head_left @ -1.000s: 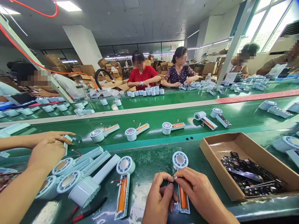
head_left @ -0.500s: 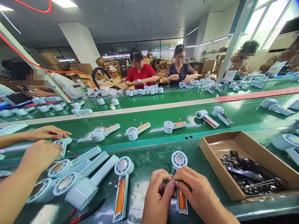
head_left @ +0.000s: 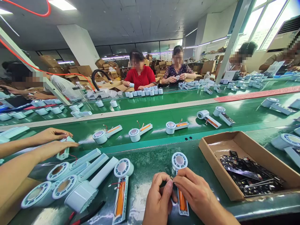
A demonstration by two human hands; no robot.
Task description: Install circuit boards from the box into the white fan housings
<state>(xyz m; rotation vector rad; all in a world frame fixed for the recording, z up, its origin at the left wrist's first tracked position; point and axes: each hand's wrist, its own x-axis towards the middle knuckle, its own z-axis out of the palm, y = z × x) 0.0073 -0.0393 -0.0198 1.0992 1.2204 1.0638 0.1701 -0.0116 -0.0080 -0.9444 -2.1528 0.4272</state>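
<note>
My left hand (head_left: 160, 197) and my right hand (head_left: 198, 195) meet over the handle of a pale-blue handheld fan (head_left: 179, 161). Thumbs and fingers of both are pinched together on a tiny piece, mostly hidden by the fingertips; I cannot make out what it is. Below them the fan's handle is uncovered, and an orange battery (head_left: 182, 201) shows inside. Left of my hands lies a second fan (head_left: 123, 168) with its handle uncovered too, showing an orange battery (head_left: 120, 198) and thin red wires with white plugs.
At right stands a cardboard box (head_left: 212, 162) holding black circuit boards (head_left: 250, 175). Several fan bodies (head_left: 64, 187) crowd the left, where a co-worker's hands (head_left: 50, 142) handle another fan. More fans ride the green belt (head_left: 150, 114) ahead; other people sit across it.
My hands stay pinched together in nearly the same place. The co-worker's hands at left have shifted and turned their fan. Fans on the belt have edged slightly right.
</note>
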